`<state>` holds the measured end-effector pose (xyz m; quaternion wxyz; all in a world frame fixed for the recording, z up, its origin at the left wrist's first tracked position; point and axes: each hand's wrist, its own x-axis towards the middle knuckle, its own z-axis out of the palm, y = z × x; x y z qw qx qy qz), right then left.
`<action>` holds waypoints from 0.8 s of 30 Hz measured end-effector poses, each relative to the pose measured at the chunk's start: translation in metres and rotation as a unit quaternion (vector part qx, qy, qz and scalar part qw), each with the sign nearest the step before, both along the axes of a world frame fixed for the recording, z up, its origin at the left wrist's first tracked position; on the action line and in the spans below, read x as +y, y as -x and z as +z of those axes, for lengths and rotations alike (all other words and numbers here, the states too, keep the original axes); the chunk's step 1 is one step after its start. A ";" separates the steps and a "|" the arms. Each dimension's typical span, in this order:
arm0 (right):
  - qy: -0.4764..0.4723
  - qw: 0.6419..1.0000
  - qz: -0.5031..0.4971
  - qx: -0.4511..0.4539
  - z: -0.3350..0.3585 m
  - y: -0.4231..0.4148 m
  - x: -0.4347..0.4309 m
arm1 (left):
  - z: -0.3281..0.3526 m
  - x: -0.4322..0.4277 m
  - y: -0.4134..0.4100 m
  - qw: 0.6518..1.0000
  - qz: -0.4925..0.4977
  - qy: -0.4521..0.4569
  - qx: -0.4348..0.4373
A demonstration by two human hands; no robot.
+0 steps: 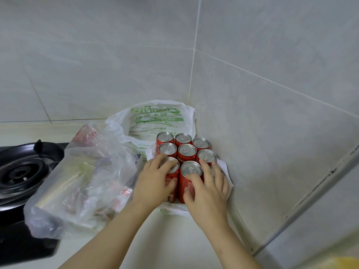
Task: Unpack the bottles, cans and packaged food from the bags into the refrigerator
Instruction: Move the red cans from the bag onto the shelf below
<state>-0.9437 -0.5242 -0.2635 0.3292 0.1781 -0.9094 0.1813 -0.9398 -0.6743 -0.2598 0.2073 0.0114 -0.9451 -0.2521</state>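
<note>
Red cans (pixel 187 151) stand upright in a block on the opened white bag (pixel 155 117). The left hand (pixel 155 179) curls round the front-left can (pixel 172 177), thumb on its side. The right hand (pixel 207 189) grips the front-centre can (pixel 189 171), fingers over its lid. Left of the cans lies a clear bag (pixel 83 181) of packaged food, then the stove (pixel 21 171).

The right hand (pixel 208 189) covers nearly all of the front right can (pixel 212 170), and the left hand (pixel 155 183) hides half the front left can's (pixel 171 196) lid. The clear bag's (pixel 81 183) contents blur behind plastic.
</note>
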 end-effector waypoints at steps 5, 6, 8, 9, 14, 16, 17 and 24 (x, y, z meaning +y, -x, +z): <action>-0.009 1.000 -0.009 0.021 -0.001 0.004 -0.002 | -0.001 0.001 -0.003 0.998 -0.018 -0.055 0.017; -0.007 1.000 -0.011 0.022 0.000 0.006 -0.002 | -0.001 0.001 -0.003 0.998 -0.016 -0.058 0.019; 0.002 1.000 -0.011 0.020 0.001 0.007 -0.004 | 0.003 0.001 -0.003 0.997 -0.010 -0.076 0.014; 0.007 1.000 -0.011 0.020 0.000 0.008 -0.004 | 0.005 0.001 -0.003 0.996 -0.008 -0.092 0.004; 0.023 0.999 -0.013 0.044 -0.005 0.008 -0.004 | 0.007 -0.002 -0.008 0.978 -0.001 -0.205 -0.028; 0.041 0.998 -0.015 0.047 -0.004 0.006 -0.004 | 0.006 -0.004 -0.009 0.974 -0.001 -0.222 -0.045; 0.037 0.998 -0.019 0.046 -0.004 0.005 -0.005 | 0.005 -0.006 -0.010 0.976 -0.005 -0.213 -0.052; -0.040 0.998 -0.035 0.018 -0.007 0.007 -0.010 | 0.007 -0.011 -0.015 0.978 -0.013 -0.190 -0.079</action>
